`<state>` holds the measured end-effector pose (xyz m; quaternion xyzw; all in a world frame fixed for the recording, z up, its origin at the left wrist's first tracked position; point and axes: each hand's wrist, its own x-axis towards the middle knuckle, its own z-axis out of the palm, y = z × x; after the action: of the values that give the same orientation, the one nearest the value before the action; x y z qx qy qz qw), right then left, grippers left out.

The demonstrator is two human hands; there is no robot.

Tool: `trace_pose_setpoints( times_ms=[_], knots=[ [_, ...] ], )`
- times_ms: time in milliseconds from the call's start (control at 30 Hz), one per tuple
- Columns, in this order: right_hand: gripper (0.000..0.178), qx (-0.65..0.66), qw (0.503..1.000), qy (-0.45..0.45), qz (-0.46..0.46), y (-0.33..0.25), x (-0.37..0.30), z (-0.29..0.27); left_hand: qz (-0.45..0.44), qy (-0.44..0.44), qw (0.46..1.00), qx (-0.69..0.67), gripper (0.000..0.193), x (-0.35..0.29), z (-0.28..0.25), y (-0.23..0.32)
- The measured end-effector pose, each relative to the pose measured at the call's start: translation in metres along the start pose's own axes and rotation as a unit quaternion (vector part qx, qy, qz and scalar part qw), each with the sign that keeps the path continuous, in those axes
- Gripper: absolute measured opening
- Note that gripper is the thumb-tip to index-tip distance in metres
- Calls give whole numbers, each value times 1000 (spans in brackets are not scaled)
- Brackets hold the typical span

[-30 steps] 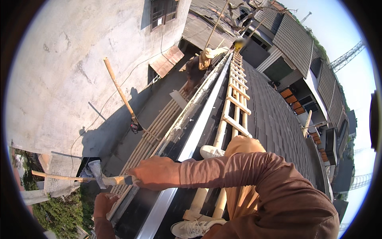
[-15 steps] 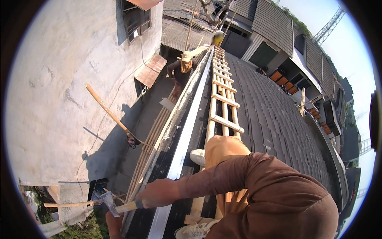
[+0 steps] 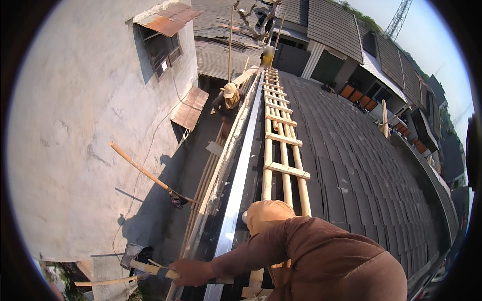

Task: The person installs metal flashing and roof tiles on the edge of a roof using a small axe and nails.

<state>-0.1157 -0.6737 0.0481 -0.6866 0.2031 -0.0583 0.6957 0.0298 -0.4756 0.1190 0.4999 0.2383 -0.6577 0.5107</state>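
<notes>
My right hand (image 3: pixel 190 272) is closed around the wooden handle of a hammer (image 3: pixel 146 267). The hammer's dark grey head (image 3: pixel 131 255) points left, past the outer edge of the roof. My brown-sleeved right arm reaches across above a long shiny metal strip (image 3: pixel 240 165), which runs along the roof edge. My left hand is out of view. Beside the strip, a bent knee in tan trousers (image 3: pixel 268 215) is over the lower end of a bamboo ladder (image 3: pixel 284 168).
Dark roof tiles (image 3: pixel 346 165) slope away to the right. Bamboo poles (image 3: pixel 203 185) run along the outer edge above a gap beside a plastered wall (image 3: pixel 80 130). One person in a cap (image 3: pixel 230 95) stands in that gap; another in yellow (image 3: pixel 267 57) is at the far end.
My right hand and the hammer appear lower in the view, and the hammer head has tilted. My left hand, earlier near the hammer head, is no longer visible. The view has shifted too.
</notes>
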Motion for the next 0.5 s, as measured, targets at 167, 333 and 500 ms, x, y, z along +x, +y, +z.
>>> trace_pose_setpoints(
  times_ms=[167, 333, 500],
  knots=[
    [47, 32, 999, -27, 2, 0, -8, 6, 10, -116, 980, -160, 23, 13, -9, -8],
    [42, -12, 991, 26, -128, -26, -38, 21, 187, -179, 962, 91, 31, 22, -3, -10],
    [45, -123, 977, -26, -171, -4, -43, 33, 332, -36, 793, 509, 35, 24, 48, -11]
  ],
)
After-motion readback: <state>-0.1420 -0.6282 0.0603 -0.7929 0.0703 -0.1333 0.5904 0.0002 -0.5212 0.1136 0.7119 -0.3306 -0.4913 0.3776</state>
